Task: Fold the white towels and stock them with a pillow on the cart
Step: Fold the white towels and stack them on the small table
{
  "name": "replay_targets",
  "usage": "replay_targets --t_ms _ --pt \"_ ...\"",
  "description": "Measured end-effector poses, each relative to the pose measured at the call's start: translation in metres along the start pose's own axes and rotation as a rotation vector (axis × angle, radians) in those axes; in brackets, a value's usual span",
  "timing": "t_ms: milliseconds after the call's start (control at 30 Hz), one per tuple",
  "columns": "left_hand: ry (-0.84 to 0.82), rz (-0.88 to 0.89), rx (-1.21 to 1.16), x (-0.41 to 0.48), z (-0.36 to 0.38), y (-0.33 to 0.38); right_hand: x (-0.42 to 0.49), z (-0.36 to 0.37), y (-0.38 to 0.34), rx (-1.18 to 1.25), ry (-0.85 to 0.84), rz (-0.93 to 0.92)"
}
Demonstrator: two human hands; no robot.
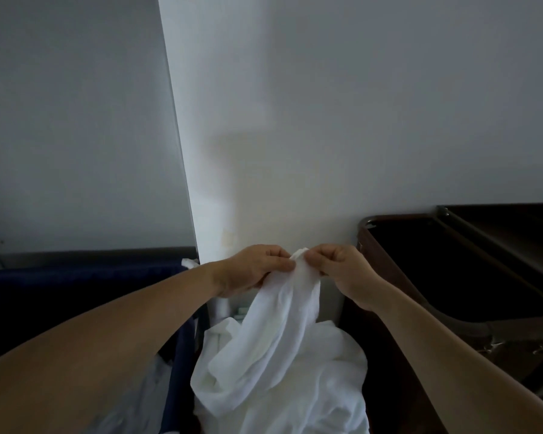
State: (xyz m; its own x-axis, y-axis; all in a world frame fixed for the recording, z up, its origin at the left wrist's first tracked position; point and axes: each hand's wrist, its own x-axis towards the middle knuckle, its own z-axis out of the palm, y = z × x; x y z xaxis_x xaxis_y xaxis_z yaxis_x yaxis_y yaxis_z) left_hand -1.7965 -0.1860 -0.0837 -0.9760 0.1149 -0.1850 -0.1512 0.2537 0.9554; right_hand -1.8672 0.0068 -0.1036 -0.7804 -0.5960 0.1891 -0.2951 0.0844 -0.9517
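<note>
- The towel (284,321) is pinched by its top edge and hung straight down below both hands, long axis vertical, its foot sunk in a white heap (326,383).
- The left hand (257,270) and right hand (342,269) are closed on that edge, nearly touching, equally near.
- Soft, limp, creased cloth is seen; a dark, hard-rimmed cart (365,242) lies right of the right hand.

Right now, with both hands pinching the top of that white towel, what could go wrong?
1. The left hand and the right hand pinch only a small bit of the white towel at its top edge, so it might slip and drop.
2. Its lower end merges into the heap of white linen below, so lifting might drag other pieces along.
3. The towel hangs bunched, so the fold could come out crooked.
</note>
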Motion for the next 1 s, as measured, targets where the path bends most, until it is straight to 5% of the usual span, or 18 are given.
replay_targets --t_ms 467,800,1000 --pt "0.237 0.243 0.205 -0.011 0.017 0.007 0.01 0.012 -0.008 0.132 0.323 -0.083" --pt "0.49 0.447 0.604 -0.014 0.011 0.043 0.032 0.005 -0.051 0.129 0.271 -0.26" --pt "0.669 0.633 0.613 -0.015 -0.009 0.076 0.05 0.004 -0.097 -0.234 0.225 -0.219"
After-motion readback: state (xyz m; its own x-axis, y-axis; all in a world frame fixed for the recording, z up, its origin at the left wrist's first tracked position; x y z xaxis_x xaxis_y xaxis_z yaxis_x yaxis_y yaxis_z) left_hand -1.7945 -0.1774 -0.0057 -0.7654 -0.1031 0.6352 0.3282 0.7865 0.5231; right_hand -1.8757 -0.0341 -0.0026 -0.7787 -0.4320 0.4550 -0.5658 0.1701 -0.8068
